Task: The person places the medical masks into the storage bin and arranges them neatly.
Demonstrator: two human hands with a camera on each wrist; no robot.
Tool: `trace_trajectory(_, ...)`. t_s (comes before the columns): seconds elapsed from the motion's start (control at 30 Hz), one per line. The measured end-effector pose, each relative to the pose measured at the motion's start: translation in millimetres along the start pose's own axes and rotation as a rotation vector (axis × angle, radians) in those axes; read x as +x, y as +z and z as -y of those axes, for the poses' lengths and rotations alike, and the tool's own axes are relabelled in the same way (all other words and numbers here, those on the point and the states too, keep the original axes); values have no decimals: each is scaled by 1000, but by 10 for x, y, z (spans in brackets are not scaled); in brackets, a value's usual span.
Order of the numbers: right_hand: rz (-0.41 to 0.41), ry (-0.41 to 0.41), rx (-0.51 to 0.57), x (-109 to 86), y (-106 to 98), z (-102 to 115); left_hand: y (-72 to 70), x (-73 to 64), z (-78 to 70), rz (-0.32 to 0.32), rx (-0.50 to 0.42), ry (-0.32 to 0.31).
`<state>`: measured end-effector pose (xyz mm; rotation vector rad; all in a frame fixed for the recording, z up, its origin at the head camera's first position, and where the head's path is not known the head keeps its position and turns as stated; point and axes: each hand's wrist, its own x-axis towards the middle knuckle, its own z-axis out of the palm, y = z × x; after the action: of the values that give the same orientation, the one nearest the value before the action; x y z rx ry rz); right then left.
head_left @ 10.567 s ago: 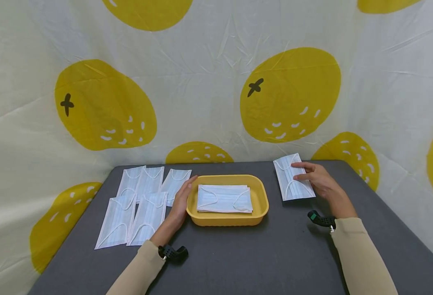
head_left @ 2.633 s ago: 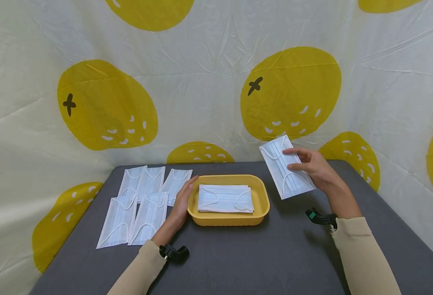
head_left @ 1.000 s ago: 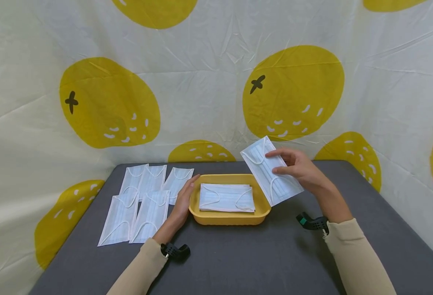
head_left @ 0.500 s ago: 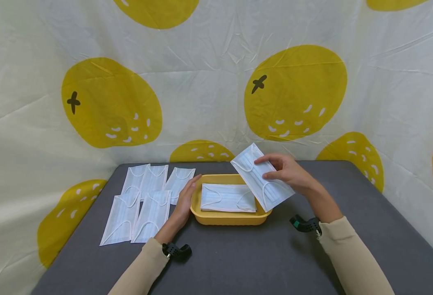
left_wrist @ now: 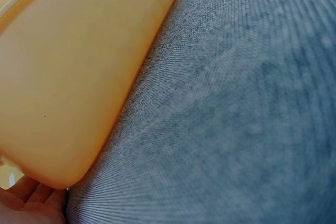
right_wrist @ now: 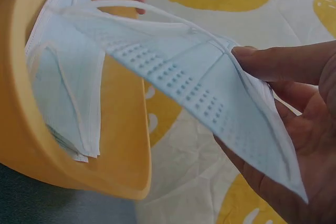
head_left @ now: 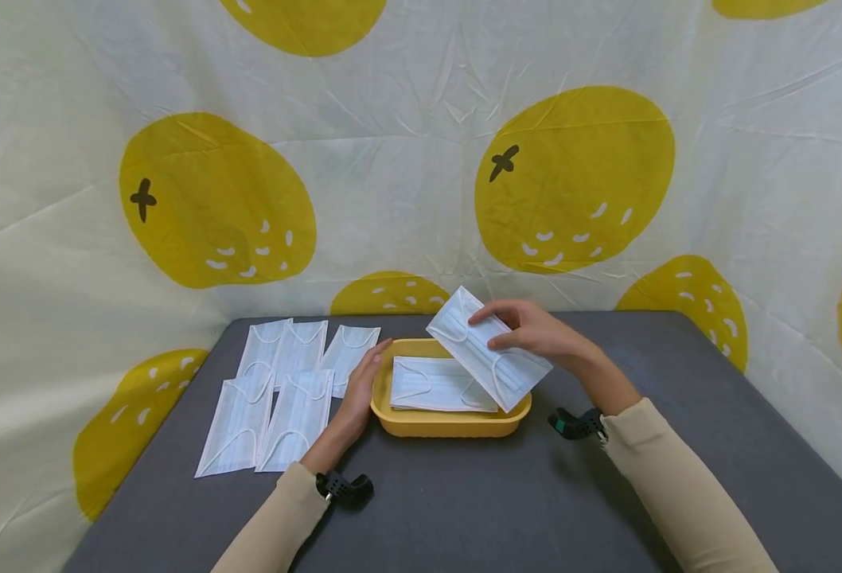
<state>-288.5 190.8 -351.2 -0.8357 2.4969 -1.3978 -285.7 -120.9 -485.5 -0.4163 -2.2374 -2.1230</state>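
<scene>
My right hand (head_left: 535,330) pinches a pale blue face mask (head_left: 481,342) between thumb and fingers, tilted above the right part of a yellow basket (head_left: 450,428). In the right wrist view the held mask (right_wrist: 184,77) bows, one ear loop hanging free. A stack of masks (head_left: 428,386) lies flat inside the basket, partly covered by the held one. Against the basket's left end rests my left hand (head_left: 356,394), its fingers fairly straight. The left wrist view shows those fingers (left_wrist: 39,195) touching the basket's outer wall (left_wrist: 79,77).
Several more masks lie in two rows on the dark table (head_left: 450,509) left of the basket, among them a front mask (head_left: 235,426) and a back one (head_left: 349,354). A white curtain (head_left: 399,199) with yellow fruit prints stands behind the table.
My right hand has lifted the mask from the table's right side and carried it left over the basket. The left hand has stayed at the basket's left end.
</scene>
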Motion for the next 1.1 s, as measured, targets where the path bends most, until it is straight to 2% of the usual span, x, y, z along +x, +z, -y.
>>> trace_trajectory(0.27,168,-16,-91,205,46,68,10,-9,8,-23,11,4)
trace_trajectory(0.5,361,-93,-140,394,116,123,3,0,-11,-1,35,-21)
trace_trajectory(0.57,406,-113,-161,450,145,132,-4,-3,-44,14,20,-34)
trace_trajectory(0.7,496,-137,-168,564,218,121,-6,-66,-218,37,11,-48)
trace_trajectory(0.8,553,-114,-141,626,281,110,3,-56,-172,11,19,-24)
trace_trajectory(0.93,597,-52,-121,689,361,74,10,10,17,-28,38,12)
trace_trajectory(1.1,617,-25,-155,767,429,-10,9,5,22,-22,43,-6)
